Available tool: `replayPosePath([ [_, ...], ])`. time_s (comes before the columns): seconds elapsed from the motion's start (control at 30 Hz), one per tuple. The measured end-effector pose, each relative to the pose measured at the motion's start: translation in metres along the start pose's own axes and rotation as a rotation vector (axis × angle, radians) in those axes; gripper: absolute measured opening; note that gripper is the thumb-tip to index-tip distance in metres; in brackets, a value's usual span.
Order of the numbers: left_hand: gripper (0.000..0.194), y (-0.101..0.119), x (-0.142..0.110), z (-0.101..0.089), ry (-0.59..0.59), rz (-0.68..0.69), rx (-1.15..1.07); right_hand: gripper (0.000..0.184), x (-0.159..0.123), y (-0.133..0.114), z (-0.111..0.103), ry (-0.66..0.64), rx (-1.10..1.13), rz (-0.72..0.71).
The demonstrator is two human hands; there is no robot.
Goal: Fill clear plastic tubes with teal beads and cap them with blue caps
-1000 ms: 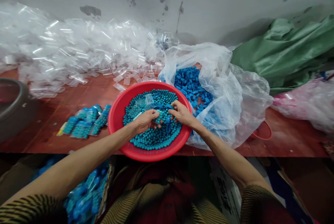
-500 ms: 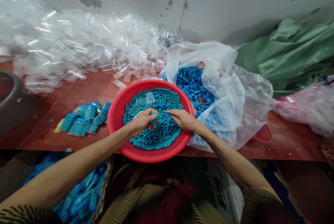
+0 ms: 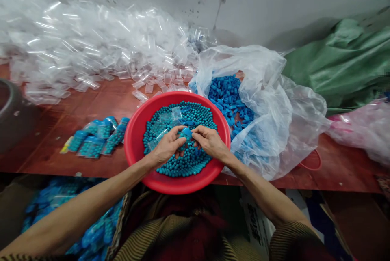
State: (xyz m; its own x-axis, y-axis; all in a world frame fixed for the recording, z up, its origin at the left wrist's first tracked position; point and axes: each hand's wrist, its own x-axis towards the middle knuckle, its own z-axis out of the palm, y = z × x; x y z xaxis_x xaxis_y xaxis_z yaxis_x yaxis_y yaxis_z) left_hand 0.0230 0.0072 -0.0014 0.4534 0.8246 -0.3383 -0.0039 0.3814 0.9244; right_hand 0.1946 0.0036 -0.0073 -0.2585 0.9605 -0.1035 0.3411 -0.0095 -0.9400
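Above the turquoise beads (image 3: pixel 183 167) in a red basin (image 3: pixel 131 143), my two hands meet. My left hand (image 3: pixel 167 146) is closed around a small clear container, mostly hidden by the fingers. A blue cap (image 3: pixel 186 132) shows at its top, where my right hand (image 3: pixel 211 141) pinches it with fingertips. Whether the cap is fully seated I cannot tell. Clear empty containers (image 3: pixel 176 113) and a loose blue cap (image 3: pixel 190 124) lie on the beads just beyond my hands.
Left of the basin lie several filled, blue-capped containers (image 3: pixel 94 146). Clear containers (image 3: pixel 91 50) are heaped along the wall. At right, a plastic bag (image 3: pixel 268 111) holds blue caps (image 3: pixel 227 94). A grey tub (image 3: pixel 15 111) stands far left; a box of filled containers (image 3: pixel 100 228) sits below the table.
My right hand has moved left with a blue cap, bringing it to the container in my left hand. The view has shifted slightly.
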Motion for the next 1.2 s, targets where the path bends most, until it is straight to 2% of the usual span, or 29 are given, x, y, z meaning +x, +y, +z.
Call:
replayPosePath([
  [0.07,0.058,0.0,-0.001,0.0,0.015,0.006,0.004,0.016,0.0,-0.001,-0.002,-0.031,0.007,-0.014],
  [0.33,0.034,-0.001,0.0,0.003,0.082,0.046,0.051,0.016,0.002,-0.004,-0.005,-0.112,-0.149,-0.183],
  [0.43,0.034,0.001,-0.001,0.002,0.085,0.039,0.077,0.017,0.006,-0.002,-0.011,-0.136,-0.069,-0.128],
  [0.6,0.041,0.006,-0.002,-0.003,0.004,0.009,0.087,0.032,0.01,-0.001,-0.03,-0.235,0.324,0.048],
  [0.73,0.039,0.005,-0.002,-0.003,-0.05,0.025,0.123,0.045,0.013,0.0,-0.028,-0.067,0.426,0.108],
  [0.87,0.041,0.001,-0.003,0.003,0.0,0.046,0.128,0.035,0.014,-0.003,-0.015,0.065,0.204,0.079],
  [0.97,0.048,0.0,-0.004,0.007,0.061,0.077,0.107,0.03,0.006,-0.009,-0.005,0.09,-0.122,-0.102],
  [1.03,0.052,0.0,-0.006,0.008,0.081,0.102,0.089,0.046,-0.003,-0.012,0.003,0.036,-0.334,-0.227],
  [1.13,0.053,0.0,-0.007,0.008,0.109,0.138,0.072,0.087,-0.014,-0.013,0.017,-0.06,-0.54,-0.288],
  [1.2,0.052,0.0,-0.007,0.008,0.122,0.159,0.068,0.093,-0.019,-0.013,0.025,-0.037,-0.623,-0.276],
])
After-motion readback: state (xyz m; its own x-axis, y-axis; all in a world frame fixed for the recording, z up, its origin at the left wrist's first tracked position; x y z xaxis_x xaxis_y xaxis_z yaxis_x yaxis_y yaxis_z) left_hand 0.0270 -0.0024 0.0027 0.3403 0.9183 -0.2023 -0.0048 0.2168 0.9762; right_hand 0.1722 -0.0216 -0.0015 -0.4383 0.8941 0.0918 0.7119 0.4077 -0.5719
